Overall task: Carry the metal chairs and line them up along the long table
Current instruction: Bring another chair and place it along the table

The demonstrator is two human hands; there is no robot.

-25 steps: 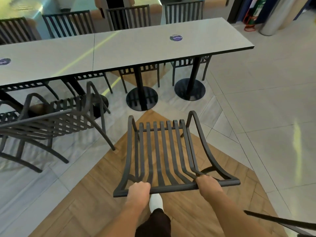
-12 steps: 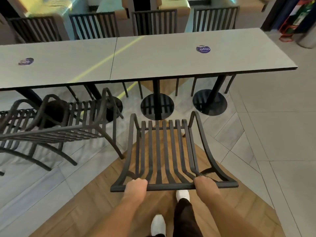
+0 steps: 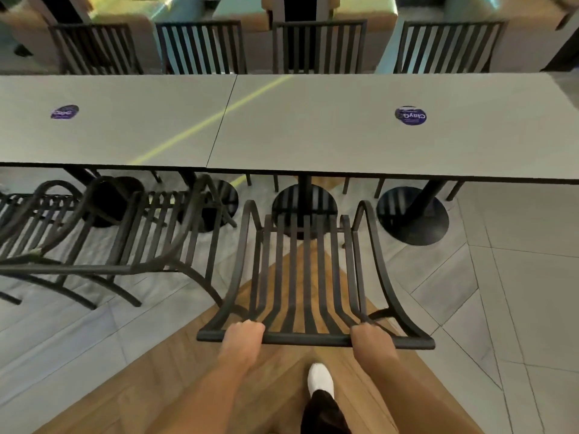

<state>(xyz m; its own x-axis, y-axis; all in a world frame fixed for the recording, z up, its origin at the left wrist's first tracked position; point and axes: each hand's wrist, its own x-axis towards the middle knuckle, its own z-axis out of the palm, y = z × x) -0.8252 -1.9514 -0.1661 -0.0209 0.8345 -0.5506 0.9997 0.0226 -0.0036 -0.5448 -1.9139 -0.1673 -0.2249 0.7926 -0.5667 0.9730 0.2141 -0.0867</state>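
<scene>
Two hands are wrapped over the top rail of one metal chair (image 3: 308,277) in the lower middle of the frame: the left hand (image 3: 242,335) is curled round the rail toward its left end, the right hand (image 3: 369,338) curled round it toward the right end. A wide, even grip like that is probably chosen so the chair can be steered square to the long surface (image 3: 313,136) without twisting. The chair is faced seat-first at the near edge of the surface, with the front of the seat close to that edge (whether the legs are off the floor can't be told from here).

A second chair (image 3: 103,242) is parked at the middle left, just beside the carried one and also pointed at the surface, so a row seems to be getting built along this side. Four more chairs (image 3: 319,47) are lined up along the far edge at the top of the frame.

No containers are seen anywhere; only two round purple stickers (image 3: 410,115) are stuck on the surface top. One white shoe (image 3: 320,379) is visible at the bottom, on the wood-look floor.
</scene>
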